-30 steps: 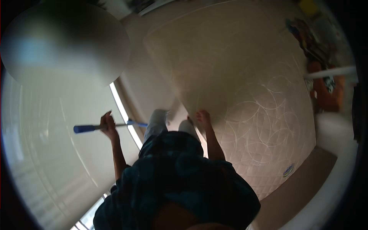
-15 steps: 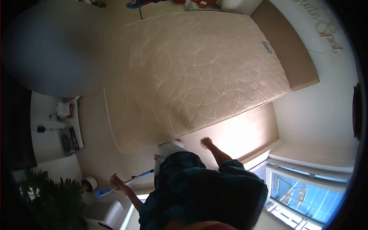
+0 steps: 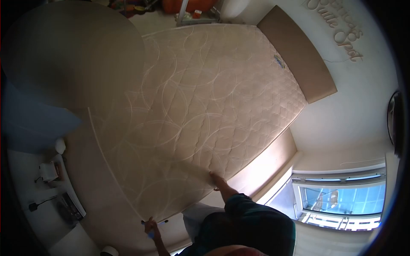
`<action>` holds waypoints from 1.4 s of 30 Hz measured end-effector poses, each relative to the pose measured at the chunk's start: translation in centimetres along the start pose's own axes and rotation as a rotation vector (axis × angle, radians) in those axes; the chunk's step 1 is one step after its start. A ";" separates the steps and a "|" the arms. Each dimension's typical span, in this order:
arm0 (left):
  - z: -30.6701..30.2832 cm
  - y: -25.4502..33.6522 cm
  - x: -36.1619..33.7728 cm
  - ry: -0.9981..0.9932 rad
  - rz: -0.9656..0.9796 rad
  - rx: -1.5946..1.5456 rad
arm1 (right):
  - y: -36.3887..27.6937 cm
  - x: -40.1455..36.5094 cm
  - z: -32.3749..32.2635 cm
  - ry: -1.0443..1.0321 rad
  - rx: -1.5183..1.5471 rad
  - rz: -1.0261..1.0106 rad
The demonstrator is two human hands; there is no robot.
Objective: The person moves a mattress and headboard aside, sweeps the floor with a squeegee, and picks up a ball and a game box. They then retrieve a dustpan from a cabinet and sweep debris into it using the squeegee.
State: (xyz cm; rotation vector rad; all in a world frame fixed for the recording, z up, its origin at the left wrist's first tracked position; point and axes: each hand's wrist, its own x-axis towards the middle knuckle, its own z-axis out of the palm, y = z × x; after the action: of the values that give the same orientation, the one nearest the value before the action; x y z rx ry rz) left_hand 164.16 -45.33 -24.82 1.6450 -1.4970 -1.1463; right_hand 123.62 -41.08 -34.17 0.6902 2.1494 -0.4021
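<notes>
A large beige quilted mattress (image 3: 183, 111) with a swirl pattern fills the middle of the head view. My right hand (image 3: 218, 182) reaches over its near long edge, with fingers and thumb apart against the top surface. Down at the mattress's near left corner is my left hand (image 3: 151, 226), its fingers closed around a thin pole with blue parts (image 3: 150, 235). The pole is mostly hidden behind the hand and seen nearly end-on.
A brown headboard (image 3: 299, 55) stands against the wall at the far right end. On the right is a window (image 3: 341, 198); at the left, a white shelf (image 3: 70, 187) holds small items. A large blurred round shape (image 3: 72, 55) covers the upper left. Bare floor (image 3: 100, 205) shows beside the mattress.
My body has leaned toward the mattress. My right hand has come onto its edge. My left hand has moved with the pole to the mattress corner, and the whole view has shifted.
</notes>
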 end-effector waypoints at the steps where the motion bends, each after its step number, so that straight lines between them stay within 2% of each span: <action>1: 0.7 -0.5 0.6 -0.052 -0.010 0.073 | 1.2 2.0 -0.2 -0.090 0.054 -0.060; 2: 1.8 -1.1 1.3 -0.104 -0.014 0.132 | 1.8 4.0 -0.4 -0.171 0.112 -0.131; 4: 3.9 -5.1 0.9 -0.156 -0.071 0.079 | 0.3 1.4 -2.2 -0.070 0.062 -0.084; 6: 4.8 -7.1 1.8 -0.182 -0.114 0.073 | -0.8 0.0 -1.9 -0.077 0.029 -0.104; 7: 5.4 -7.3 2.0 -0.079 -0.091 0.050 | -1.1 -0.4 -2.1 -0.121 0.025 -0.145; 9: 5.6 -7.7 3.8 -0.140 -0.225 -0.032 | -1.7 0.7 -1.0 -0.090 0.030 -0.138; 10: 5.2 -7.8 4.1 -0.170 -0.297 -0.063 | -2.1 1.7 0.0 -0.023 0.032 -0.082; 14: 5.3 -8.5 6.0 -0.152 -0.239 -0.079 | -4.0 -1.3 0.5 0.088 0.192 0.126; 17: 5.7 -10.5 6.2 -0.074 -0.182 -0.014 | -4.7 -1.5 1.2 0.152 0.221 0.195; 20: 6.3 -5.4 6.7 0.007 0.113 0.114 | -3.9 -1.5 0.1 -0.023 0.332 0.126; 23: 5.8 -2.9 7.6 -0.106 -0.127 0.041 | -2.7 1.4 0.1 -0.255 0.362 0.006; 26: 5.5 -6.7 8.8 -0.180 -0.397 0.070 | -1.8 2.0 0.1 -0.424 0.322 -0.070; 29: 5.7 -6.7 8.3 -0.196 -0.290 0.037 | -1.3 -0.2 -1.4 -0.546 0.222 -0.155; 32: 6.1 -5.1 6.3 -0.011 0.252 0.215 | -0.1 -1.9 -3.6 -0.617 0.019 -0.280; 33: 5.9 -4.5 5.7 -0.019 0.357 0.364 | 1.0 -0.6 -3.8 -0.552 0.004 -0.301; 36: 5.1 -0.7 3.0 -0.346 -0.155 0.357 | 5.3 2.3 -7.5 -0.424 -0.055 -0.344; 39: 5.8 3.0 -0.5 -0.357 0.265 0.406 | 11.5 5.3 -13.0 -0.459 -0.083 -0.244; 42: 8.0 5.6 -2.8 -0.307 0.395 0.344 | 18.8 5.8 -20.1 -0.397 -0.006 -0.212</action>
State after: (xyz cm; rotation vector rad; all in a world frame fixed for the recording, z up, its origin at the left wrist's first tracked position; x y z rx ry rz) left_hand 154.58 -42.59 -22.75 1.3256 -2.2017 -0.9879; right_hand 119.59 -14.11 -27.38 0.3427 1.8457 -0.5924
